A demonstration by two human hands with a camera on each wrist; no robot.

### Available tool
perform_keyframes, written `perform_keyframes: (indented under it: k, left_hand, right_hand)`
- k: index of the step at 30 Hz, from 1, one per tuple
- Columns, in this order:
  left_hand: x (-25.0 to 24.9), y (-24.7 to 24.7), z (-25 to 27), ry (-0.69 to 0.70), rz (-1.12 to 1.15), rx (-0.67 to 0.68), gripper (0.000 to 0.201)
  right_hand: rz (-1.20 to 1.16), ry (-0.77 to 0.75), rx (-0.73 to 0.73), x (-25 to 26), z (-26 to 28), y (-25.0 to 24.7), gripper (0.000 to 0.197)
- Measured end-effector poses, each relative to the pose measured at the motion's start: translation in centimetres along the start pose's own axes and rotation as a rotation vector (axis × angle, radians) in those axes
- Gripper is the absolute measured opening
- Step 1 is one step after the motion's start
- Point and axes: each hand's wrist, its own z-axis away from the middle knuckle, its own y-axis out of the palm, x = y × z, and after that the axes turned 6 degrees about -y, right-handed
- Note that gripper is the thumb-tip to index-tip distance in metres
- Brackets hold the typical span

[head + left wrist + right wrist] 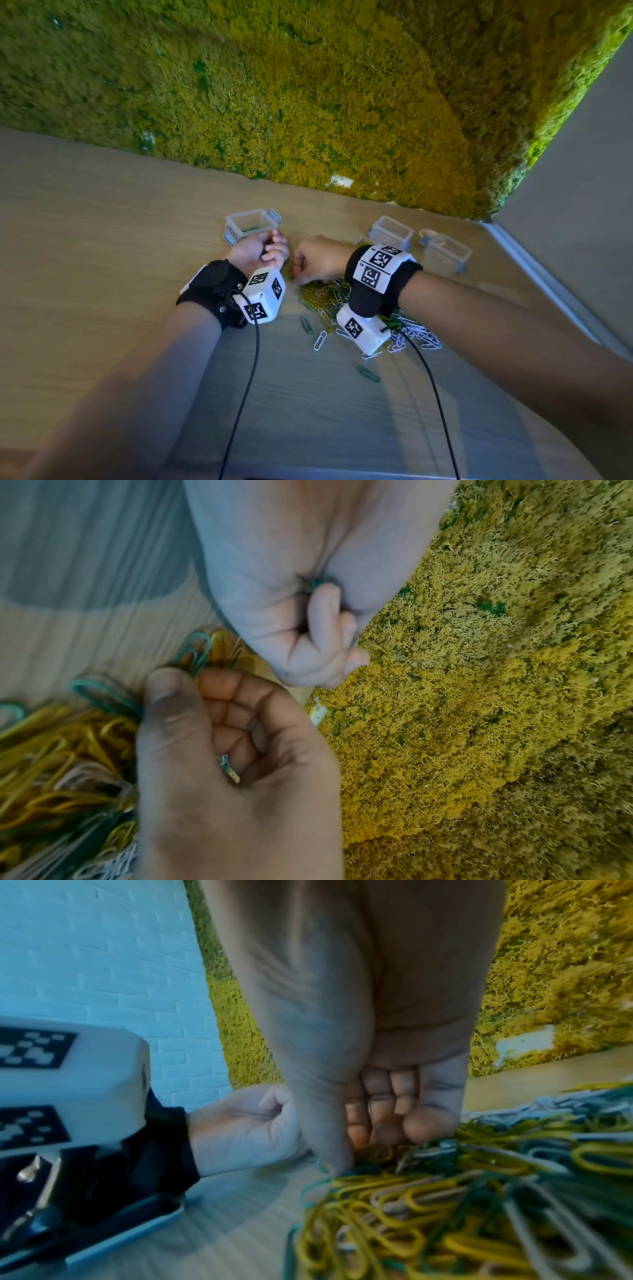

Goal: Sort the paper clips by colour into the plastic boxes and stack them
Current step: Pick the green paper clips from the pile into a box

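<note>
Your left hand (258,251) is curled tight around a few green clips, just beside the box (252,224) with green clips inside. Your right hand (317,258) pinches a green clip (192,653) at the edge of the mixed clip pile (346,305) on the table (102,274).

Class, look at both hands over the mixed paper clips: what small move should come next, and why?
Probably the right hand lifts the green paper clip it pinches at the pile and passes it to the left hand, which already grips green clips beside the box with green clips.
</note>
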Motion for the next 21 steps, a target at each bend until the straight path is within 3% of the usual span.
perform_keyframes:
  k: [6,11,14,17,21]
  left_hand:
    - [0.2,0.1,-0.2,0.063,-0.094,-0.089,0.035]
    - [0.1,0.2,0.1,0.089,-0.178,-0.130,0.030]
    - [0.6,0.7,0.4,0.058,-0.261,-0.120,0.020]
    - [1.0,0.9,0.5,0.048,-0.255,-0.108,0.016]
    - [0.7,0.7,0.5,-0.052,-0.218,-0.032,0.036]
  right_hand:
    - [0.101,0.038,0.061,-0.7,0.5,-0.8,0.029]
    - [-0.279,0.049,-0.008,-1.5,1.7,-4.1,0.010]
    - [-0.477,0.026,-0.035,-1.2,1.8,-4.8,0.010]
    - [-0.516,0.025,-0.119,-0.8,1.6,-4.9,0.009]
    - [-0.471,0.104,-0.355,-1.5,1.2,-5.0,0.013]
